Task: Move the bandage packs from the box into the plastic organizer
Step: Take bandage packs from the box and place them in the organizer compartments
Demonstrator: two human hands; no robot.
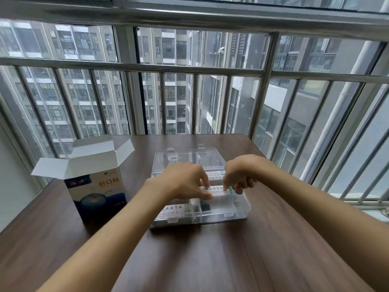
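Note:
A clear plastic organizer [242,209] lies open at the table's middle, its lid [189,159] folded back. A white bandage pack [219,191] sits over the middle compartment; my left hand [185,182] pinches its left end and my right hand [237,178] pinches its right end. Another bandage pack [174,208] lies in the near compartment. A further pack [214,175] shows partly behind my hands. The blue bandage box [99,197] stands upright to the left with its flaps open; its inside is hidden.
The dark wooden table [210,260] ends just behind the organizer lid, against a metal window railing [263,106]. The table's left edge runs close to the box.

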